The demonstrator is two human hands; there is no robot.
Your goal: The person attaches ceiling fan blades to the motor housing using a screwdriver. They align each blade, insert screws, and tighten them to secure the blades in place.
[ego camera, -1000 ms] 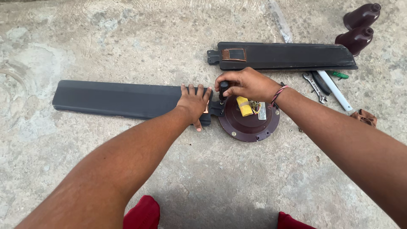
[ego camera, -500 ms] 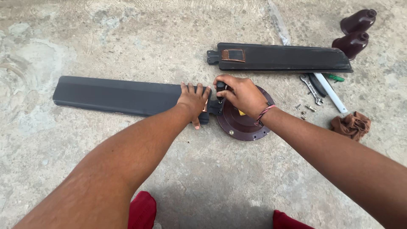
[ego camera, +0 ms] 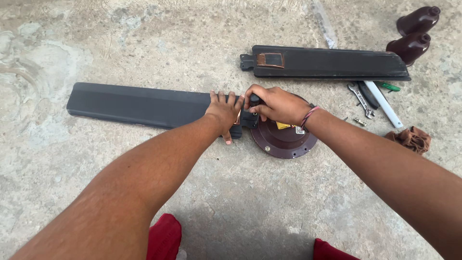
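Observation:
A long dark grey fan blade lies flat on the concrete floor, its inner end meeting a round brown fan motor. My left hand presses flat on the blade's inner end, fingers spread. My right hand is curled over the blade's black bracket at the motor's left edge; what its fingers pinch is hidden. A yellow part shows on the motor under my right wrist.
A second dark blade with a copper-coloured bracket lies behind the motor. At the right are a spanner, a white tube, a small bolt, a brown rag and two brown fan cups.
My right hand has slid left from over the motor's middle to the blade bracket. My left hand has stayed on the blade end. The view has shifted slightly.

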